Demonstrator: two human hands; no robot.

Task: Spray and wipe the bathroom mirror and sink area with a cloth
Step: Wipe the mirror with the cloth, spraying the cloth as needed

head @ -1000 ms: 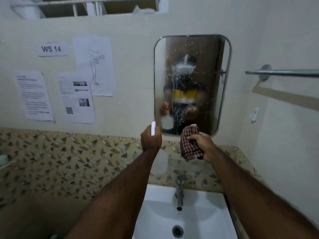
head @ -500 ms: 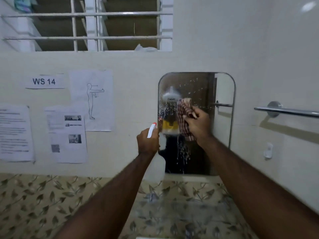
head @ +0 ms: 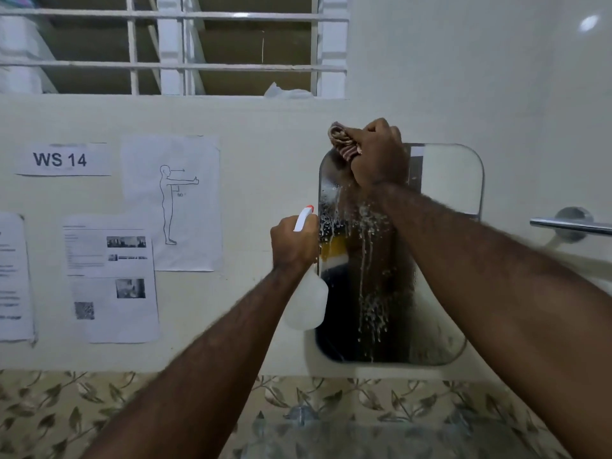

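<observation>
A rounded wall mirror (head: pixel 443 260) hangs ahead, streaked with white spray drips down its middle. My right hand (head: pixel 377 154) grips a bunched red-and-brown checked cloth (head: pixel 341 140) and presses it against the mirror's top left corner. My left hand (head: pixel 293 241) holds a white spray bottle (head: pixel 306 303) with a white trigger head and red tip, just left of the mirror's edge, nozzle toward the glass. The sink is out of view below.
Printed papers (head: pixel 170 203) and a "WS 14" label (head: pixel 61 159) are stuck to the wall on the left. A barred window (head: pixel 172 44) runs above. A chrome towel bar (head: pixel 569 225) juts from the right wall. Leaf-patterned tiles (head: pixel 66 412) line the bottom.
My right hand has moved the cloth up from the mirror's middle to its top left corner. The view has tilted up. The left hand with the bottle has stayed near the mirror's left edge.
</observation>
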